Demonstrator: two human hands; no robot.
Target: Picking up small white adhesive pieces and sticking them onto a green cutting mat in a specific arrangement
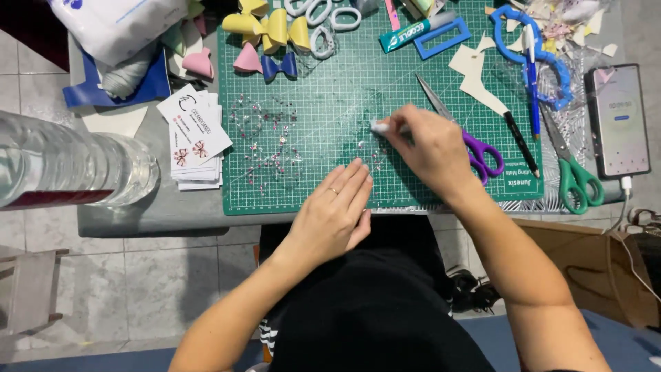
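The right hand point(430, 148) pinches a small white piece point(379, 126) between thumb and fingertips, its grip clamped on that piece and pressing it down onto the green cutting mat point(330, 83). What the piece is cannot be told; it is mostly hidden by the fingers. The left hand point(335, 212) lies flat at the mat's 6 o'clock edge, fingers together and holding nothing, apparently steadying the mat.

Tiny pink and clear beads point(272, 141) are scattered at 9 o'clock from the right hand, well apart from it. Purple-handled scissors point(468, 141) lie just beside the right hand at 3 o'clock, partly under it. Green-handled scissors point(570, 169) rest further out at 3 o'clock, near a phone point(617, 120). Foam bows point(268, 34) in yellow, pink and blue sit at 11 o'clock, a glue tube point(416, 31) at 12 o'clock, and a stack of cards point(196, 138) lies off the mat's left edge on the bench point(151, 217).

Judging by the pose, the step in hand is picking up or dabbing small bits on the mat with the white piece. The next move seems to call for a light, precise touch so the loose beads nearby stay undisturbed.
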